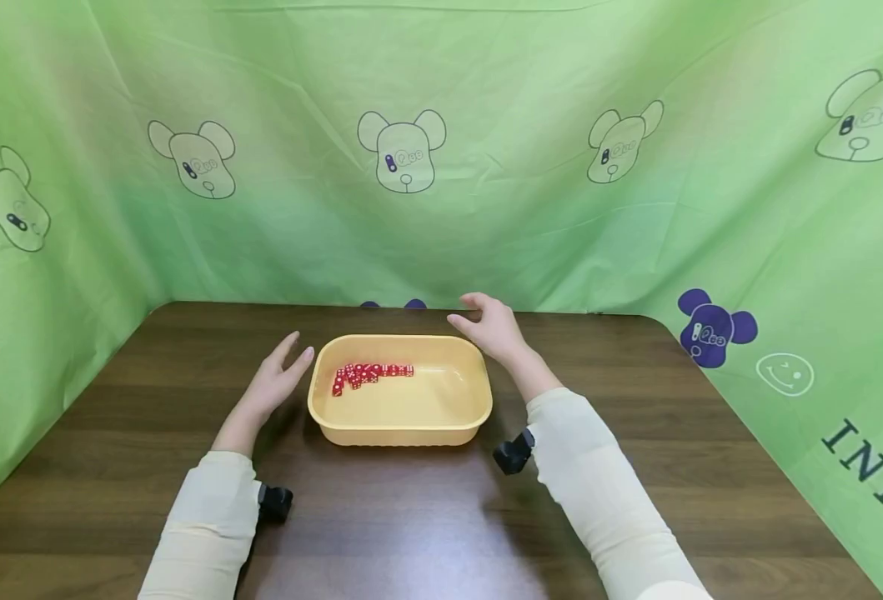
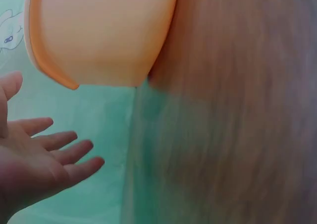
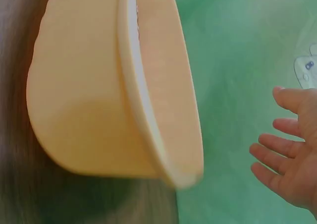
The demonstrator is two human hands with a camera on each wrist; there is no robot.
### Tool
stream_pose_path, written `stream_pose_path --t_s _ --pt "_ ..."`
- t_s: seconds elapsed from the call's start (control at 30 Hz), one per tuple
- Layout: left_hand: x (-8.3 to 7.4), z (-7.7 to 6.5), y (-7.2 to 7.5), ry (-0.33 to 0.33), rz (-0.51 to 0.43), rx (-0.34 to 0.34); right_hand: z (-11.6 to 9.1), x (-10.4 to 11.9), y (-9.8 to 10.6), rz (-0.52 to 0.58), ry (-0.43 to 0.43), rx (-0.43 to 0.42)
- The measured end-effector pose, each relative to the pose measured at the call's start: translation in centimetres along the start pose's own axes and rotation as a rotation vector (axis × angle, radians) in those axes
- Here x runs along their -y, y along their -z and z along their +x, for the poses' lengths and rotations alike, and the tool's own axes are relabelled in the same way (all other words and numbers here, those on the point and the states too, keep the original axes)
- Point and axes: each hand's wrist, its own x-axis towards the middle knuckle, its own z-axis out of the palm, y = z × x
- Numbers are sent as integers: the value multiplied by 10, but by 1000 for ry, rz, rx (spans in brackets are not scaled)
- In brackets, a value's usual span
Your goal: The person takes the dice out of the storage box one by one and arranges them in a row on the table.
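A yellow plastic basin (image 1: 399, 437) stands on the table, with several red dice (image 1: 366, 373) with white pips bunched at its back left, some lined up in a row. My left hand (image 1: 272, 383) hovers just off the basin's left end, fingers spread and nothing in it. On the other side my right hand (image 1: 494, 329) is raised beside the back right corner, also holding nothing. In the left wrist view the fingers (image 2: 64, 140) stand apart from the basin's wall (image 2: 104, 35). The right wrist view likewise shows a gap between the right fingers (image 3: 277, 152) and the rim (image 3: 143, 95).
The brown wooden table (image 1: 396, 517) has rounded back corners. A green curtain (image 1: 486, 225) printed with bear heads hangs along its back and sides. Each wrist carries a small black camera, such as the left one (image 1: 274, 503).
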Motion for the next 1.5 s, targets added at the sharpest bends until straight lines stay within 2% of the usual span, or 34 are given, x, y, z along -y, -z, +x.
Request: stream_pose_path --t_s 0.2,0.33,0.6,0.87,1.0,1.1,1.3,1.37,1.4,1.5 --pt "1 0 -7 44 -202 32 7 9 -19 110 -9 33" --pt "2 -1 -10 72 -315 63 10 12 -29 144 -31 54" --pt "6 -4 -15 125 -409 141 12 13 -47 191 -64 142" --pt "12 -6 -19 153 -482 162 8 13 -63 158 -115 264" --pt "12 -6 -19 148 -500 178 6 11 -68 186 -115 307" --pt "12 -6 -19 143 -506 188 4 11 -70 198 -106 315" --pt "10 -7 -19 143 -515 194 3 10 -79 223 -169 304" --pt "10 -7 -19 141 -515 197 2 9 -80 219 -160 296" --pt "10 -7 -19 140 -518 199 3 6 -82 211 -147 292" --pt "11 -6 -19 137 -523 207 24 -40 -110 184 -104 274"
